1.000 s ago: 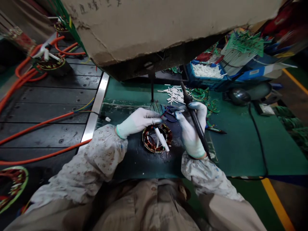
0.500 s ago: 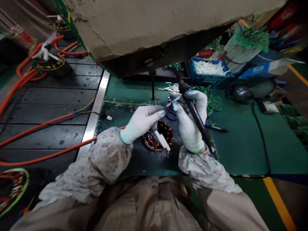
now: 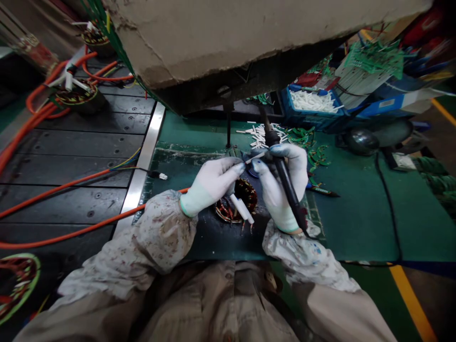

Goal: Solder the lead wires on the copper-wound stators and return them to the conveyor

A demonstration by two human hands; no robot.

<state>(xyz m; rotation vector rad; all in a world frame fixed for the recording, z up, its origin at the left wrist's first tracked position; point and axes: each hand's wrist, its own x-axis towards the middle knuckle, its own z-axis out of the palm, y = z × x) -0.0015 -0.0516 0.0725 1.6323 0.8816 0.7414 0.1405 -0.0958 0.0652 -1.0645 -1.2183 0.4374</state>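
Note:
My left hand [image 3: 223, 175], in a white glove, is closed in a pinch above the stator, on what looks like a thin wire mostly hidden by the fingertips. A narrow white sleeve [image 3: 255, 158] bridges the gap between both hands. My right hand [image 3: 287, 178], also gloved, has thumb and fingers on that sleeve, while a black-handled soldering iron [image 3: 288, 186] lies across the palm, its tip pointing away from me. Below them sits the stator [image 3: 245, 192], a ring of dark copper windings. Two thicker white sleeves [image 3: 242, 208] with bare wire ends stick out over its near side.
White sleeves [image 3: 261, 135] lie loose behind my hands, and more fill a blue bin [image 3: 313, 116]. Green curved boards [image 3: 317, 154] and a dark pointed tool [image 3: 322, 191] are to the right. A cardboard box [image 3: 228, 42] overhangs the bench. Orange cables [image 3: 89, 209] cross the slatted conveyor [image 3: 67, 164].
My right thumb and the narrow sleeve have shifted slightly down and toward my left fingertips. The soldering iron has moved a little with that hand. The camera view has shifted slightly.

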